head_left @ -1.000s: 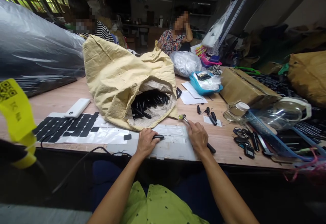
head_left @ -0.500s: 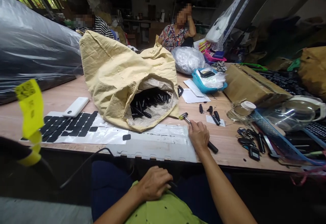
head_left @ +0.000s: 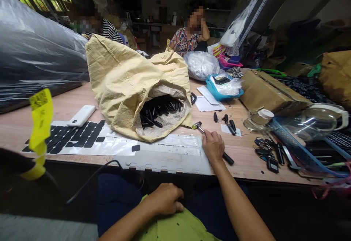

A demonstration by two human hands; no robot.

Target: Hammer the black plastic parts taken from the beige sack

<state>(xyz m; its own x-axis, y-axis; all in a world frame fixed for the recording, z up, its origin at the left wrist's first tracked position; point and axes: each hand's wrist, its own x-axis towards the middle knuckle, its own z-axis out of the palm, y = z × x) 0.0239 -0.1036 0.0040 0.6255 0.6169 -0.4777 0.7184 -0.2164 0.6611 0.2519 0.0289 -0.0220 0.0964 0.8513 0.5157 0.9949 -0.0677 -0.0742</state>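
Observation:
My right hand [head_left: 214, 146] is closed around a small hammer [head_left: 228, 158] lying over the table near its front edge. Its metal head with a yellowish face points away from me, and the black handle end sticks out behind my palm. Low in front of my green shirt is my left hand [head_left: 168, 199], its fingers bent and the thumb apart from them; nothing shows in it. A tan sack [head_left: 123, 84] lies on its side ahead, its mouth facing me. Many slim black pieces [head_left: 160, 108] fill the opening.
Left of the sack, a white power bank [head_left: 82, 115] touches a sheet of black stickers [head_left: 89, 135]. Loose black parts [head_left: 232, 125], a glass jug [head_left: 315, 120], a blue basket [head_left: 298, 138] and a cardboard box [head_left: 271, 89] occupy the right. Two people sit across the table.
My left hand has turned and its thumb now shows; the dark thing that stuck out by its fingers is no longer visible. My right hand stays on the hammer.

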